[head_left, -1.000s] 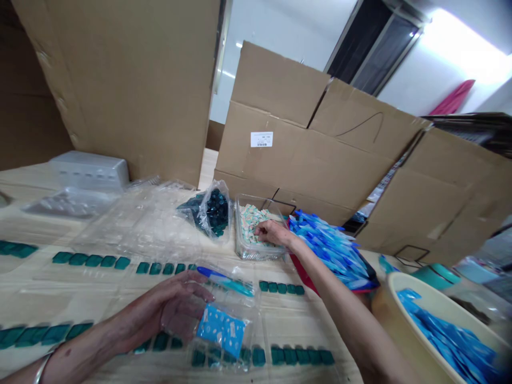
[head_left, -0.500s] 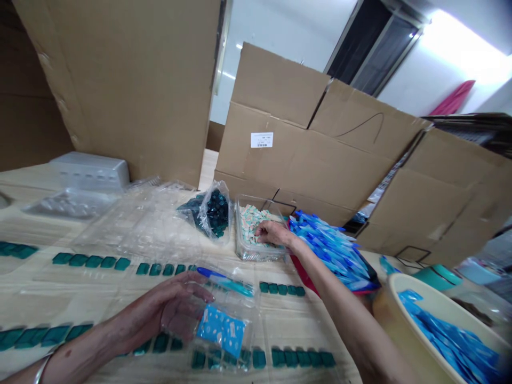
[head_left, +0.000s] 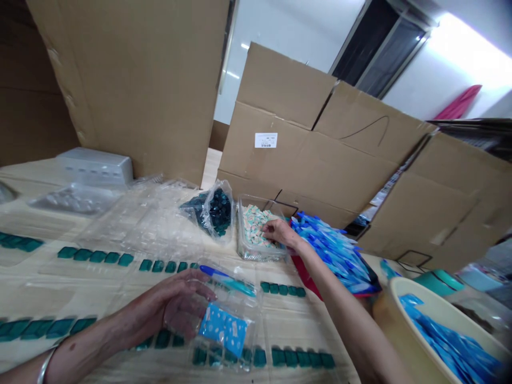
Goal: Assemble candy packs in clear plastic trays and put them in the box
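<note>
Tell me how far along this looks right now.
Looks done: teal blocks lie in rows in clear plastic trays, and one tray holds a blue patterned packet and a blue-and-teal stick. In hand: the left hand rests on that tray; the right hand is at a clear tub of small wrapped pieces. Left: a bag of dark teal pieces, a heap of blue sticks and a basin of blue packets.

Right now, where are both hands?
Left hand on clear tray with blue packet; right hand in tub of small packets; blue plastic items beside it.
</note>
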A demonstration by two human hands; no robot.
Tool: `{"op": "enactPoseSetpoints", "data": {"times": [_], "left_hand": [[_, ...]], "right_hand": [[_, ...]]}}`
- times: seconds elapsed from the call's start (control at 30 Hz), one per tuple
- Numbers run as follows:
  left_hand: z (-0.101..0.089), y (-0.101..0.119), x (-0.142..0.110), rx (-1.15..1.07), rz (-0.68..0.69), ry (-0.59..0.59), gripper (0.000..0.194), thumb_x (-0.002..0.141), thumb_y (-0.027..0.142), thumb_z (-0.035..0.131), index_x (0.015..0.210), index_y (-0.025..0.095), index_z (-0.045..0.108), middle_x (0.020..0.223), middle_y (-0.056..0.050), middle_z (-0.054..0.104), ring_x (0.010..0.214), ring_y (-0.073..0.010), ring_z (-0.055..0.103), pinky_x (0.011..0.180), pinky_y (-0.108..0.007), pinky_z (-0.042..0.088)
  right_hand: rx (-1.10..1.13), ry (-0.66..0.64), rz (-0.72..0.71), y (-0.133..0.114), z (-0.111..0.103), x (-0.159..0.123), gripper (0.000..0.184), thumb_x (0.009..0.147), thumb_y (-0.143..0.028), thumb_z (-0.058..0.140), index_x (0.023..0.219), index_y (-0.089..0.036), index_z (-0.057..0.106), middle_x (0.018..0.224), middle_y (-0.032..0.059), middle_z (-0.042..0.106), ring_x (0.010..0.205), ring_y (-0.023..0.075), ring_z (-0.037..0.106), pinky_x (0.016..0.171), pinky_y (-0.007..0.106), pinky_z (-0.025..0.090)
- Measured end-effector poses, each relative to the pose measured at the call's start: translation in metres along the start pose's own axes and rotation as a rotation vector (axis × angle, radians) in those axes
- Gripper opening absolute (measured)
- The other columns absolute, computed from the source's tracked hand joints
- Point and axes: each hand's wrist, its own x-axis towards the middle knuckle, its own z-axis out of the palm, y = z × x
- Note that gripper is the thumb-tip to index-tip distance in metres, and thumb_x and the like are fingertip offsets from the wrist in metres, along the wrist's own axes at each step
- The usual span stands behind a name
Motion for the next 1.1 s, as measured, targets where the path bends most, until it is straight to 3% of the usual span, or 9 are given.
{"op": "enactPoseSetpoints", "data": {"times": [0.13, 0.27, 0.4, 0.5, 0.6, 0.73, 0.9, 1.1], "left_hand": [[-0.002, -0.001, 0.002, 0.008, 0.0, 0.001, 0.023, 0.081, 0.028, 0.055, 0.103, 0.021, 0.056, 0.105, -0.01, 0.062, 0.079, -0.0209, 0.061, 0.058, -0.032, 0.052], [-0.002, -0.001, 0.003, 0.007, 0.011, -0.009, 0.022, 0.082, 0.027, 0.054, 0.103, 0.02, 0.055, 0.104, -0.01, 0.062, 0.078, -0.0205, 0.061, 0.056, -0.032, 0.052], [0.0, 0.0, 0.003, 0.008, -0.007, -0.004, 0.022, 0.081, 0.028, 0.055, 0.102, 0.02, 0.055, 0.105, -0.01, 0.061, 0.081, -0.0214, 0.061, 0.057, -0.032, 0.052], [-0.001, 0.0, 0.002, 0.009, 0.006, -0.008, 0.024, 0.081, 0.028, 0.055, 0.103, 0.02, 0.055, 0.107, -0.011, 0.061, 0.081, -0.0216, 0.061, 0.058, -0.033, 0.051], [-0.003, -0.001, 0.002, 0.013, 0.017, -0.018, 0.025, 0.081, 0.029, 0.054, 0.105, 0.02, 0.055, 0.108, -0.011, 0.061, 0.081, -0.0214, 0.061, 0.059, -0.033, 0.051], [-0.005, -0.004, 0.003, 0.018, 0.006, -0.016, 0.024, 0.082, 0.029, 0.053, 0.105, 0.021, 0.054, 0.108, -0.011, 0.061, 0.083, -0.0219, 0.061, 0.059, -0.033, 0.051], [-0.008, -0.007, 0.006, 0.025, 0.042, 0.003, 0.026, 0.084, 0.028, 0.051, 0.108, 0.019, 0.051, 0.108, -0.013, 0.06, 0.078, -0.0204, 0.06, 0.057, -0.033, 0.05], [-0.007, -0.005, 0.007, 0.01, 0.028, 0.0, 0.026, 0.083, 0.027, 0.052, 0.108, 0.019, 0.051, 0.106, -0.012, 0.06, 0.081, -0.0221, 0.061, 0.058, -0.033, 0.051]], "right_hand": [[-0.103, 0.047, -0.055, -0.003, 0.001, -0.004, 0.006, 0.068, -0.018, 0.06, 0.068, -0.014, 0.065, 0.065, 0.0001, 0.061, 0.061, 0.0099, 0.052, 0.059, 0.019, 0.038], [0.137, 0.041, -0.019, -0.005, -0.003, -0.003, 0.012, 0.072, -0.024, 0.058, 0.075, -0.013, 0.064, 0.066, 0.0006, 0.061, 0.061, 0.0101, 0.052, 0.058, 0.019, 0.041], [0.321, -0.074, 0.057, -0.011, -0.005, 0.006, 0.015, 0.072, -0.026, 0.06, 0.075, -0.012, 0.062, 0.061, -0.0001, 0.059, 0.055, 0.0093, 0.052, 0.054, 0.019, 0.043], [0.119, -0.155, 0.074, -0.016, -0.002, 0.016, 0.014, 0.072, -0.023, 0.059, 0.078, -0.011, 0.063, 0.062, 0.0001, 0.06, 0.054, 0.0087, 0.053, 0.052, 0.018, 0.043], [-0.104, -0.157, 0.089, -0.021, 0.002, 0.027, 0.013, 0.068, -0.016, 0.063, 0.08, -0.011, 0.065, 0.067, 0.0017, 0.064, 0.058, 0.0097, 0.056, 0.052, 0.018, 0.041], [-0.242, -0.173, 0.055, -0.028, -0.001, 0.035, 0.016, 0.063, -0.009, 0.065, 0.078, -0.013, 0.068, 0.075, 0.0033, 0.068, 0.069, 0.0125, 0.059, 0.058, 0.018, 0.039], [-0.404, -0.29, -0.027, -0.039, -0.008, 0.04, 0.029, 0.061, -0.009, 0.065, 0.089, -0.016, 0.069, 0.085, 0.0037, 0.07, 0.078, 0.0152, 0.061, 0.064, 0.019, 0.039], [-0.529, -0.313, -0.06, -0.045, -0.006, 0.042, 0.023, 0.063, -0.01, 0.064, 0.085, -0.015, 0.069, 0.089, 0.0074, 0.069, 0.081, 0.0183, 0.061, 0.065, 0.02, 0.039]]}}
